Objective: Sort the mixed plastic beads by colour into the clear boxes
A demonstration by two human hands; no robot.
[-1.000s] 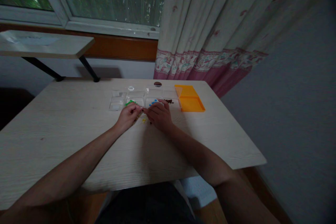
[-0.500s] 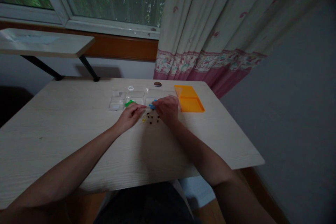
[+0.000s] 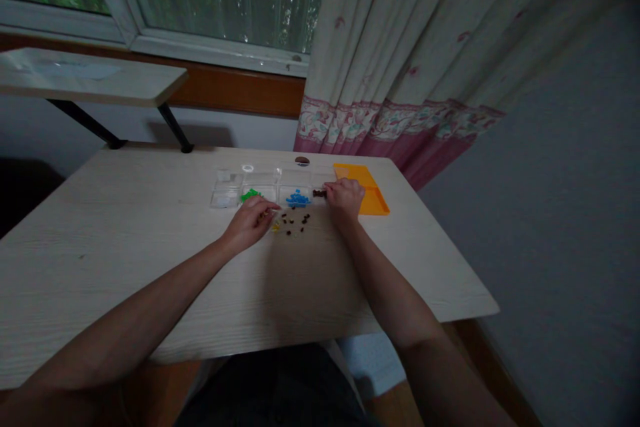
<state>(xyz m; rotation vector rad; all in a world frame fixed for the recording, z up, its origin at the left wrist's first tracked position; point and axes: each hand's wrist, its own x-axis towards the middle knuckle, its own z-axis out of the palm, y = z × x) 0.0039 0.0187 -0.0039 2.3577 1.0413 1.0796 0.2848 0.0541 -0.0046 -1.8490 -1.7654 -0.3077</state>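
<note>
R hand point(image 3: 346, 198) at brn pcs point(image 3: 319, 193) in box point(image 3: 269, 193).

Tabletop point(image 3: 300, 300) near-ctr free; dk bits point(image 3: 291, 221) obstruct beyond.

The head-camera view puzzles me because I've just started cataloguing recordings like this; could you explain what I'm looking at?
There is no machine here: a person works with two bare hands. The camera sits on their head, looking forward and down, so the forearms enter from the bottom.

On the pale wooden table is a row of clear plastic containers. Green pieces, blue pieces and dark brown pieces lie in separate ones, beside an open yellow-orange case. In front lie loose dark pieces and a few yellow pieces.

The right hand has its fingertips at the dark brown pieces; the left hand is near the yellow ones. What either holds is too small to tell.
</note>
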